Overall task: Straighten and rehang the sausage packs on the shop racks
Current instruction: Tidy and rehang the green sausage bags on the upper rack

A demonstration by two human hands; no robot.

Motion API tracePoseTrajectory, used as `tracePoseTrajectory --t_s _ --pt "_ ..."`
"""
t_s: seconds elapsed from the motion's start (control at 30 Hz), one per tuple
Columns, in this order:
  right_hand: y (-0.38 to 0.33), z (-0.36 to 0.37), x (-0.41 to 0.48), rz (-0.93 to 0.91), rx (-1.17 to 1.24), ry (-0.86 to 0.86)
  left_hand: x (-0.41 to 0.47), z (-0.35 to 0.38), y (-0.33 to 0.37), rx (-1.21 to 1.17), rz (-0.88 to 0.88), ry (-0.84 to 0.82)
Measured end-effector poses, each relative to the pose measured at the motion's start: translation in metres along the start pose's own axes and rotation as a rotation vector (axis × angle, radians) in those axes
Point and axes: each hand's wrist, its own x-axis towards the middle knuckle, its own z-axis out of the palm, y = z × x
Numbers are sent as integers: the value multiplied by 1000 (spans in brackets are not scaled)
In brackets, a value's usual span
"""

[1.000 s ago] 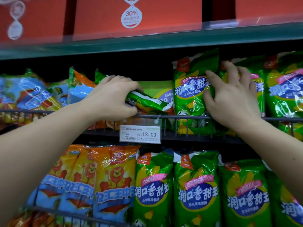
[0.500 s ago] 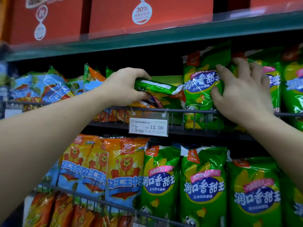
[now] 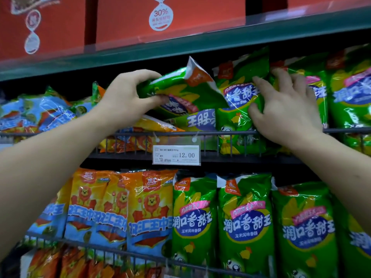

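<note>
My left hand grips the end of a green sausage pack, which lies tilted above the upper wire rack with its orange corner pointing up. My right hand rests with spread fingers against an upright green pack standing in that rack, thumb on the pack's front. More green packs stand to the right, partly hidden behind my hand. A purple-labelled pack lies under the tilted one.
Blue and orange packs lie slumped at the rack's left. A price tag reading 12.00 hangs on the rail. Below hang orange lion packs and green packs. Red boxes sit on the green shelf above.
My left hand has lifted the green pack up and turned it, so its printed front and orange corner now show. My right hand stays on the upright pack.
</note>
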Motion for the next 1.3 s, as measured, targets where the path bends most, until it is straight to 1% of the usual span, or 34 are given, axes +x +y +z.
tracePoseTrajectory --t_s 0.27,0.4,0.5,0.63,0.73,0.8,0.87,1.03,1.17,1.3 --pt "-5 -3 -1 31 -26 -46 1 11 3 -523 -71 -4" --pt "-8 -8 0 53 -21 -81 7 25 3 -726 -134 0" --pt "-10 -10 0 72 10 -61 13 34 2 -822 -174 -33" --pt "-17 -13 -1 61 81 60 22 43 4 -865 -236 -94" --pt "-34 -21 -3 -28 304 130 28 52 7 -872 -284 -130" --pt "-49 -24 -4 -69 436 107 31 54 9 -846 -313 -138" --pt "-60 -23 -4 -101 503 64 33 55 10 -844 -322 -143" --pt "-72 -17 -2 -94 569 55 32 53 9 -873 -304 -150" --pt "-75 -17 -2 -138 574 53 30 49 6 -905 -288 -111" --pt "-82 -19 8 -159 576 78 30 46 8 -942 -330 -96"
